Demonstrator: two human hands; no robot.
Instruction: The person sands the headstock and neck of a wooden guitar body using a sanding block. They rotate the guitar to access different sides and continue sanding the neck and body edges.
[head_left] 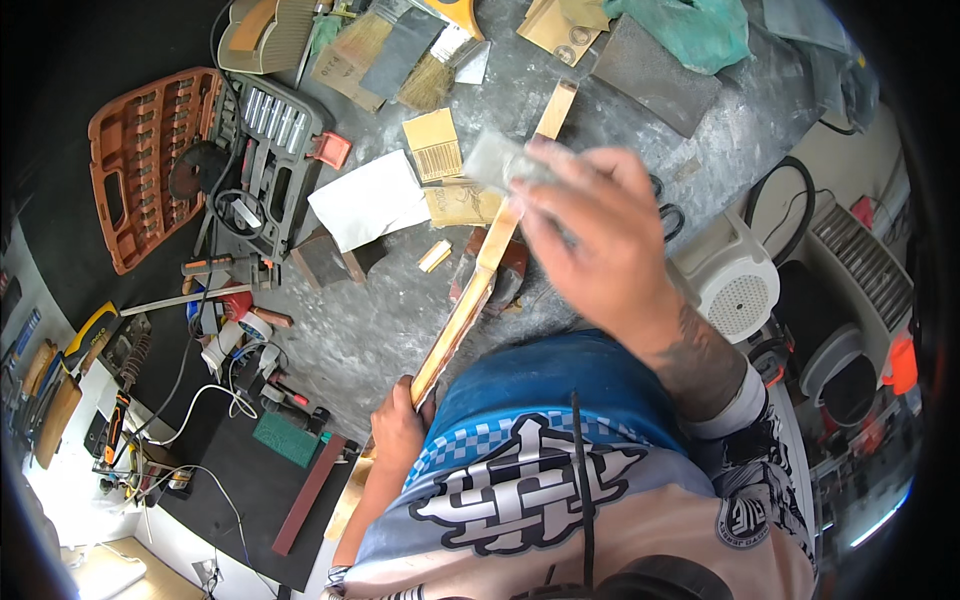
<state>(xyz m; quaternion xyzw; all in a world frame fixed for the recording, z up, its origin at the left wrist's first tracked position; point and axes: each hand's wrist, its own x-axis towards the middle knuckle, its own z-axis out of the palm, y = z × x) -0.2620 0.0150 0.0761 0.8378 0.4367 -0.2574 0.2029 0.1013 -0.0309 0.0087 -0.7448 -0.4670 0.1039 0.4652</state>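
Observation:
A long, narrow wooden strip (455,332) slants across the workbench, its far end pointing away from me. My left hand (398,425) is closed around its near end, close to my body. Over the far part of the strip, my right hand (600,215) grips a pale grey, flat rectangular pad (495,160), smeared by motion. The pad lies across the strip, hiding a piece of it; whether it presses on the wood I cannot tell. Under the strip's middle is a dark reddish-brown object (508,275), partly covered.
On the grey bench (350,320) lie sandpaper pieces (432,135), a white sheet (368,198), a small wood offcut (434,256) and brushes (430,80). An orange tool case (155,165) sits open at the left. A beige perforated machine (738,300) stands at the right.

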